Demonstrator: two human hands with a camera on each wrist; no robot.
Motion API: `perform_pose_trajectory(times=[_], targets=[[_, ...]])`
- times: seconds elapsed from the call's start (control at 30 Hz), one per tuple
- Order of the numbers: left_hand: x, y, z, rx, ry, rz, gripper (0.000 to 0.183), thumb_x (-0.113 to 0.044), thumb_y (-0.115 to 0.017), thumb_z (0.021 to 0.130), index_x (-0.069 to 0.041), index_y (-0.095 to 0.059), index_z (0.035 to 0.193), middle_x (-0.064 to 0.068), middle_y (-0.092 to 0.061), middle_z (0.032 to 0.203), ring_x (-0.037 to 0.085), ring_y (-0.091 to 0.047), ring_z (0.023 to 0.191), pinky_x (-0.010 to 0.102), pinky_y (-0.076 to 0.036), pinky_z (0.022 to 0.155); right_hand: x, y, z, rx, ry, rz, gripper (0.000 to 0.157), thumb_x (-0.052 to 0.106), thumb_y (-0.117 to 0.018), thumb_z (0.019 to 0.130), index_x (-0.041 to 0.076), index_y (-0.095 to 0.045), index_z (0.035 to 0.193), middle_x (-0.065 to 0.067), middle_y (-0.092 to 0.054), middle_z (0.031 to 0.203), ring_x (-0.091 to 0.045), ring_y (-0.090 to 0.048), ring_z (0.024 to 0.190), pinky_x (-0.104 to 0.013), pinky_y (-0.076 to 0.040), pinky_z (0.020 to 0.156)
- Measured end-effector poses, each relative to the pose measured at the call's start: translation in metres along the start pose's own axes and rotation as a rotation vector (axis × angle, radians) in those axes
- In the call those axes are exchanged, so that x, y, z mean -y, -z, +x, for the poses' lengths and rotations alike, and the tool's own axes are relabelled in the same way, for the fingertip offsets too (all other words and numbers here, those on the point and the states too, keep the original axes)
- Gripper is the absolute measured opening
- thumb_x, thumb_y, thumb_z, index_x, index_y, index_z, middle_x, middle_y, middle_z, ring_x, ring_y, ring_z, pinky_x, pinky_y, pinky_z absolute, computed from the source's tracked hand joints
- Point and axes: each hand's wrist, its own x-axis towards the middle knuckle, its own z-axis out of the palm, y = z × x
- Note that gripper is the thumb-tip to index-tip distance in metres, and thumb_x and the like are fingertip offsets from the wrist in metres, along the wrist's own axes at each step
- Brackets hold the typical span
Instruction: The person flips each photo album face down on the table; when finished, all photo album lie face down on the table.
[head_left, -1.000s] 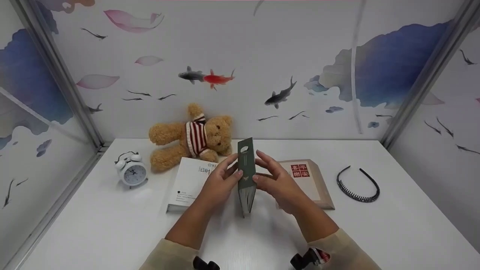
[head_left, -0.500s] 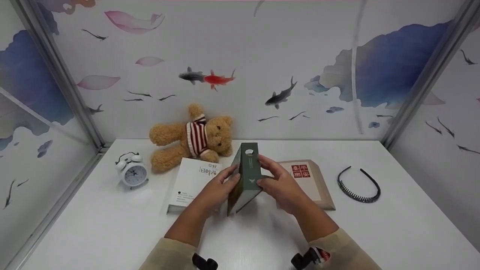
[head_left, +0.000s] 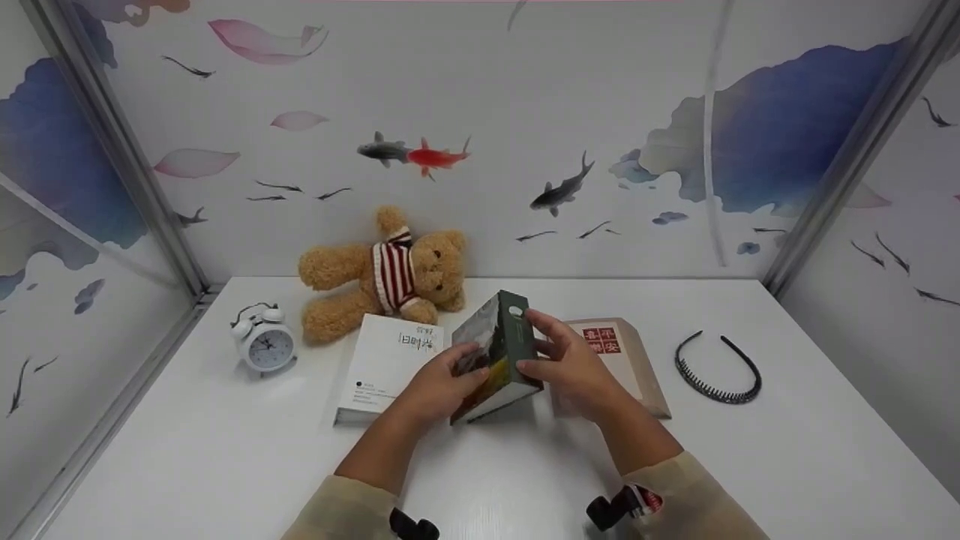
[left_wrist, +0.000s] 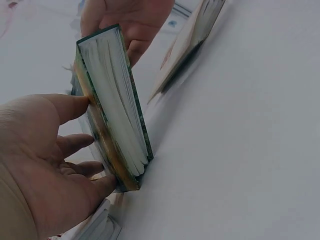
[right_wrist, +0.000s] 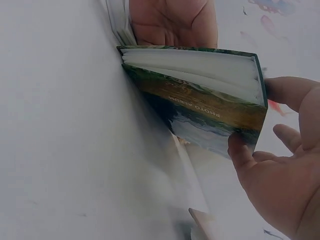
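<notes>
1. Album (head_left: 502, 356) sits between my two hands over the middle of the white table (head_left: 225, 465), tilted, with its green spine uppermost; I cannot tell whether its lower edge touches the tabletop.
2. My left hand (head_left: 439, 386) lies against one cover; the left wrist view shows its spread fingers (left_wrist: 70, 145) touching that side, which my head view partly hides.
3. My right hand (head_left: 574, 375) grips the spine end; from the right wrist I see one digit at the spine and another on the far cover.
4. That far cover reads "PHOTO ALBUM", lettering my head view misses; both wrist views also bring out the pale page edges.
5. Only from my head do I see the teddy bear (head_left: 394, 277) on its side, the alarm clock (head_left: 266, 341) and the black headband (head_left: 712, 394).
6. A white book (head_left: 382, 367) lies left of the album, a brown-bordered book (head_left: 630, 360) right.
</notes>
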Motion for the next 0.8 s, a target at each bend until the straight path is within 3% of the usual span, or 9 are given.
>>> perform_pose_trajectory(times=[0.2, 0.33, 0.6, 0.8], targets=[[0.0, -0.005, 0.001, -0.023, -0.041, 0.111, 0.053, -0.036, -0.069, 0.105, -0.021, -0.057, 0.154, 0.01, -0.049, 0.166, 0.032, -0.048, 0.15, 0.059, -0.037, 0.126, -0.003, 0.004, 0.003, -0.004, -0.022, -0.039, 0.085, 0.004, -0.08, 0.093, 0.025, -0.041, 0.166, -0.002, -0.034, 0.177, -0.037, -0.04, 0.16, -0.051, -0.05, 0.12], [-0.001, -0.006, 0.001, -0.026, -0.062, 0.185, 0.053, -0.035, -0.069, 0.105, -0.018, -0.058, 0.153, 0.01, -0.044, 0.17, 0.035, -0.042, 0.156, 0.061, -0.034, 0.129, -0.005, 0.007, 0.004, 0.001, -0.039, -0.058, 0.086, 0.005, -0.081, 0.093, 0.025, -0.04, 0.166, -0.006, -0.034, 0.177, -0.036, -0.034, 0.163, -0.054, -0.042, 0.125], [-0.002, -0.007, 0.001, -0.003, -0.053, 0.243, 0.057, -0.03, -0.068, 0.104, -0.014, -0.054, 0.157, 0.012, -0.034, 0.176, 0.037, -0.031, 0.163, 0.06, -0.027, 0.133, -0.009, 0.011, 0.005, 0.031, -0.071, -0.114, 0.087, 0.005, -0.079, 0.094, 0.029, -0.038, 0.167, -0.011, -0.031, 0.177, -0.034, -0.02, 0.168, -0.057, -0.028, 0.132], [-0.002, -0.011, -0.001, -0.002, -0.033, 0.262, 0.063, -0.03, -0.068, 0.102, -0.014, -0.051, 0.16, 0.009, -0.032, 0.177, 0.034, -0.029, 0.165, 0.058, -0.024, 0.134, -0.013, 0.01, 0.005, 0.043, -0.135, -0.155, 0.081, 0.002, -0.072, 0.099, 0.022, -0.036, 0.168, -0.014, -0.034, 0.176, -0.037, -0.031, 0.164, -0.058, -0.035, 0.13]])
